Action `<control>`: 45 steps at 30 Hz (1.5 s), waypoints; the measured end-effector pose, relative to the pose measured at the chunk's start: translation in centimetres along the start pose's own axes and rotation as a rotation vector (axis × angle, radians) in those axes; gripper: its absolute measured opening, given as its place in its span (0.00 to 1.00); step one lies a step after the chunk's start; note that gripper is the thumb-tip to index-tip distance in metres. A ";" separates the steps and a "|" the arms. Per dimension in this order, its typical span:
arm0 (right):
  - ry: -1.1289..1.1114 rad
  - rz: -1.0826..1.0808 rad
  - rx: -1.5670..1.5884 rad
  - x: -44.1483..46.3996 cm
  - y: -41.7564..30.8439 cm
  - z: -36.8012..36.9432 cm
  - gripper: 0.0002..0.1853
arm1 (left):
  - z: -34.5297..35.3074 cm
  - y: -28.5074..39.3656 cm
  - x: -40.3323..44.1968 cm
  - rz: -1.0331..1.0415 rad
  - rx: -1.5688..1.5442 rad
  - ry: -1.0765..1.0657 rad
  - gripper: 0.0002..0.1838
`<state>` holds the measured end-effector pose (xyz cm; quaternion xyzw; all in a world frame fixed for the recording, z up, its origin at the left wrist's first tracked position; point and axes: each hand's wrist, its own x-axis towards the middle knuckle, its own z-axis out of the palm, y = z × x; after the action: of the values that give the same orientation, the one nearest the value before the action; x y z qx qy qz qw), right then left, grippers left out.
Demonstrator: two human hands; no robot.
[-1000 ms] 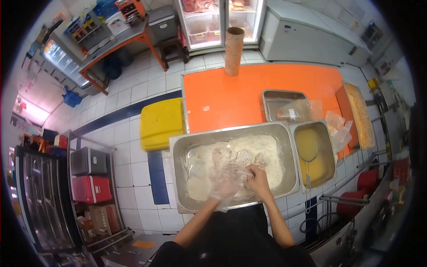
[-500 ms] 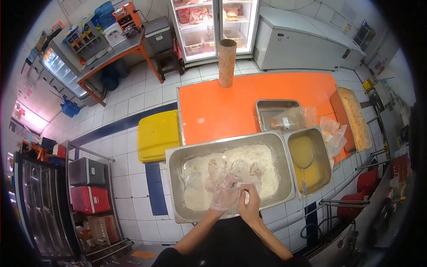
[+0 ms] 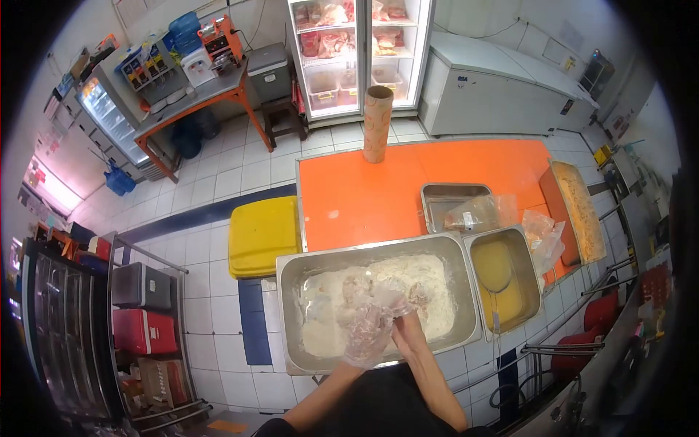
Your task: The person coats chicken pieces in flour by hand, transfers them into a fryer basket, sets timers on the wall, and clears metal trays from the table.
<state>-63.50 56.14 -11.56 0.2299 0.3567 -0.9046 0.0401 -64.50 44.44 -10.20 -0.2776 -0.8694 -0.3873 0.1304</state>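
Note:
Both my hands are close together over a large steel pan [image 3: 284, 306] of white flour [image 3: 324, 331]. My left hand [image 3: 366, 335] wears a clear plastic glove and pinches a second clear plastic glove [image 3: 392, 298]. My right hand [image 3: 406, 325] is bare at the wrist, and its fingers are hidden in or behind that crumpled second glove. Flour-covered pieces [image 3: 420, 295] lie in the pan beyond my hands; what they are I cannot make out.
Right of the pan stands a steel container of yellow liquid [image 3: 507, 309] with a strainer [image 3: 493, 273] in it. On the orange table [image 3: 349, 197] are a patterned roll [image 3: 377, 127], a steel tray [image 3: 444, 191] and plastic bags [image 3: 542, 237]. A yellow lidded bin [image 3: 263, 237] sits left.
My right hand has moved from pinching near the left palm to the second glove, its fingers now covered by plastic. The left hand has turned toward it. The view has tilted up slightly.

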 end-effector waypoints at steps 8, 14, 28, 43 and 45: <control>-0.113 -0.640 -1.197 -1.5 0.4 -1.9 0.25 | -2.3 2.3 0.6 0.015 -0.308 0.055 0.13; 0.104 -0.458 -1.161 -0.7 -5.0 0.1 0.24 | -2.6 3.5 -1.1 0.140 -0.149 -0.041 0.14; -0.080 -0.687 -1.507 -2.9 -3.6 0.5 0.31 | -0.6 2.7 1.1 -0.112 -0.309 0.017 0.08; -0.124 0.259 0.117 1.8 -2.5 -0.6 0.31 | 4.0 0.1 0.1 -0.228 -0.067 0.068 0.06; 0.040 0.198 0.080 2.1 -1.5 -1.8 0.31 | 4.1 0.6 0.0 -0.297 -0.237 -0.021 0.06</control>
<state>-65.02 58.68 -12.68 0.2833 0.2967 -0.9049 0.1133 -64.25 47.84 -12.60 -0.1635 -0.8505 -0.4990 0.0291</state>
